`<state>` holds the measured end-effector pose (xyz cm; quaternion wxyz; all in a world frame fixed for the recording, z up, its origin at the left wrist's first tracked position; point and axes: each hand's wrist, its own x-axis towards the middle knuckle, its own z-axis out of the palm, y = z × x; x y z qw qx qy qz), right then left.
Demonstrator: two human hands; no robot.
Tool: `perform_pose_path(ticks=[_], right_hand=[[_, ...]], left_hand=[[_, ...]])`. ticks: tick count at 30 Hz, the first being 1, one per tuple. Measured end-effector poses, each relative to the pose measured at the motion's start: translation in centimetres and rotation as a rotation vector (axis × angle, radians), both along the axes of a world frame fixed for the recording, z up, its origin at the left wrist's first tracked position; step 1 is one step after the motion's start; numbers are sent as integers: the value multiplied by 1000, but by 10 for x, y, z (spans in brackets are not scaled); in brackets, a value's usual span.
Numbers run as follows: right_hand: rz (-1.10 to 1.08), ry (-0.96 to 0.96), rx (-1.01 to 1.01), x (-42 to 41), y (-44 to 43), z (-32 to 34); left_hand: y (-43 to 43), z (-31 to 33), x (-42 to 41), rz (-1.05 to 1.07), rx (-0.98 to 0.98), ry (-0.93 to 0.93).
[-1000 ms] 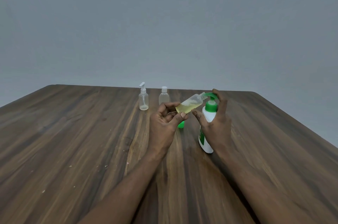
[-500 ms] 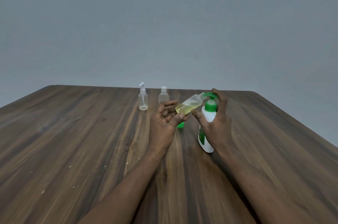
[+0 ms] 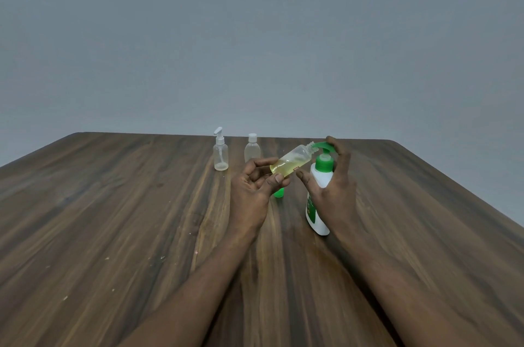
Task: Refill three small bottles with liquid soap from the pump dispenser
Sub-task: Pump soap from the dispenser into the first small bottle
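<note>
Wood table [image 3: 113, 219], grey wall [image 3: 255, 34] behind. Your left hand [image 3: 252, 190] pinches tilted small bottle [image 3: 292, 163], mouth at green spout [image 3: 321, 145]. Your right hand [image 3: 334, 190] grips pump dispenser [image 3: 320, 176], finger over pump top. Spray bottle [image 3: 220, 154], capped bottle [image 3: 252, 148] near far edge.

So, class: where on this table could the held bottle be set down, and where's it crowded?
Free: the wooden table left of the pump-top bottle and left hand, and right of the pump dispenser. Crowded: the middle, around the capped bottle, green cap and right hand.
</note>
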<state>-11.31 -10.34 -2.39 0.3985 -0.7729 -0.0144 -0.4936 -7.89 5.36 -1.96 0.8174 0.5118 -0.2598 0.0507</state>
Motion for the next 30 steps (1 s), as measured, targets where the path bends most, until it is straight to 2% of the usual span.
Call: perform_pose_path(ticks=[30], right_hand=[[-45, -10, 37, 12, -3, -9]], left_hand=[[1, -2, 0, 31, 17, 1]])
